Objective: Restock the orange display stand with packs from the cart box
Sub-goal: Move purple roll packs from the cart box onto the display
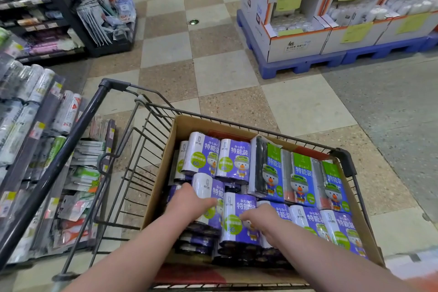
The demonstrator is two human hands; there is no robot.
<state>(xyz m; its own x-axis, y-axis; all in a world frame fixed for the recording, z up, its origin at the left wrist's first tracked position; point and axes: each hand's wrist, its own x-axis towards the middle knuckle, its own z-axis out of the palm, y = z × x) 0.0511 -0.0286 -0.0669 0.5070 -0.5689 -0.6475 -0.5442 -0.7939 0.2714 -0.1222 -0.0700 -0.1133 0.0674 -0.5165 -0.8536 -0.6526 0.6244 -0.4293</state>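
Observation:
A cardboard box (158,180) sits in the shopping cart (93,111) and is packed with purple packs of rolls. My left hand (187,201) grips one purple pack (214,188) at the box's left, thumb across its front. To the right, my right hand (263,219) grips the right edge of a neighbouring purple pack (237,226), a finger lying over its label. Three blue-and-green packs (301,180) stand along the box's right rear. The orange-trimmed display stand (296,41) is across the aisle at the top right, on a blue pallet (298,64).
Store shelves with bagged rolls (30,106) run close along the cart's left side. A rack of hanging goods (99,12) stands at the upper left. Checkered floor tiles (213,73) lie between the cart and the display stand.

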